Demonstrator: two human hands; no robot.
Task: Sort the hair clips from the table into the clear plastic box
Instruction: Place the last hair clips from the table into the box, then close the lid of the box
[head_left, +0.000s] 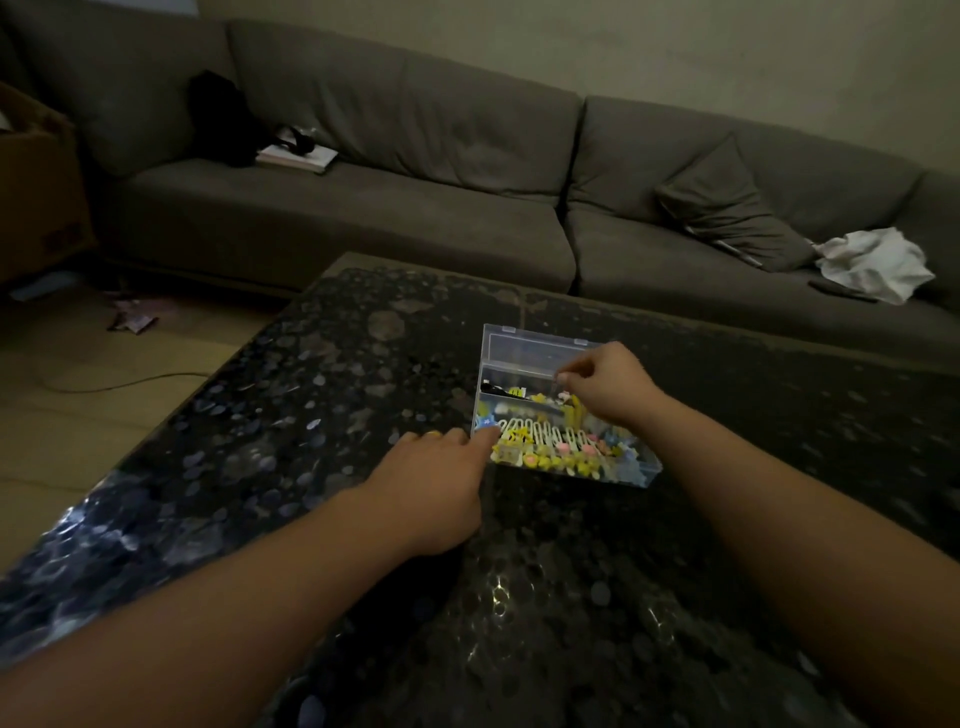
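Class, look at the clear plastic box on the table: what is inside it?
The clear plastic box holds rows of small hair clips, mostly yellow and white, some pink and blue. The right hand covers part of the far compartment, so what lies beneath it cannot be seen.

Both bare arms reach forward. The left hand (434, 488) lies flat, one finger pointing. The right hand (608, 384) is curled, fingertips pinched together.

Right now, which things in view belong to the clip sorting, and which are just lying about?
Job: clear plastic box, hair clips inside it, left hand, right hand, table.

Lying about: sofa, cushion, white cloth, book, cardboard box.
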